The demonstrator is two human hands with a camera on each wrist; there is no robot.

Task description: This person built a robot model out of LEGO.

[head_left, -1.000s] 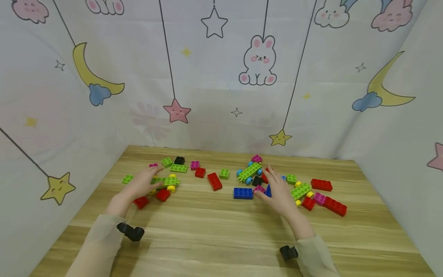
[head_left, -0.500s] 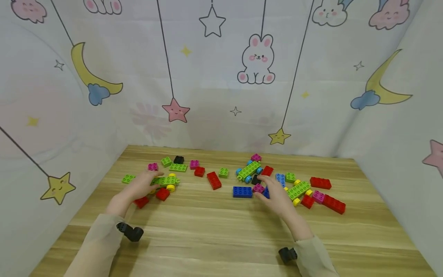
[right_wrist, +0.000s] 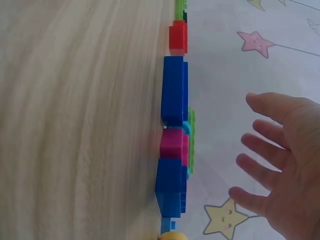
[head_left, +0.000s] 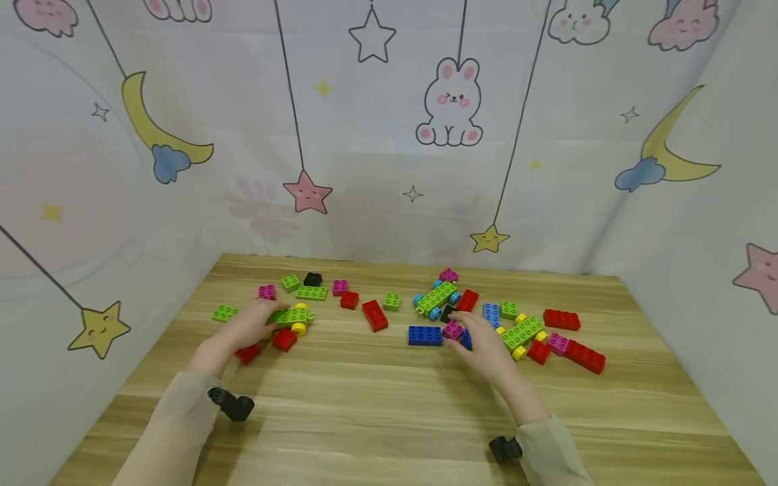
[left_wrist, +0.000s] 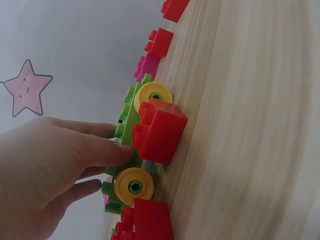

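My left hand (head_left: 250,325) pinches a green toy car base (left_wrist: 131,120) with yellow wheels, its thumb on the near side and fingers across the studded top. One red brick (left_wrist: 160,131) stands right beside that base, with another red brick (left_wrist: 150,220) near its rear wheel. My right hand (right_wrist: 295,155) holds nothing. Its fingers are spread and hover above a small magenta brick (right_wrist: 172,143) and a dark blue brick (right_wrist: 170,187). Left of it in the head view lies a second dark blue brick (head_left: 425,336); a small black brick (head_left: 448,314) sits just beyond its fingertips.
At the back stands a green car base (head_left: 437,297) with light blue wheels. Right of my right hand is another green base (head_left: 524,333) with yellow wheels, near a long red brick (head_left: 585,356). More loose bricks lie across the wooden table (head_left: 377,412); a printed curtain encloses it.
The right hand has drawn back slightly and lower, uncovering the red and light blue bricks behind it. My left hand has stayed almost still on the car base.
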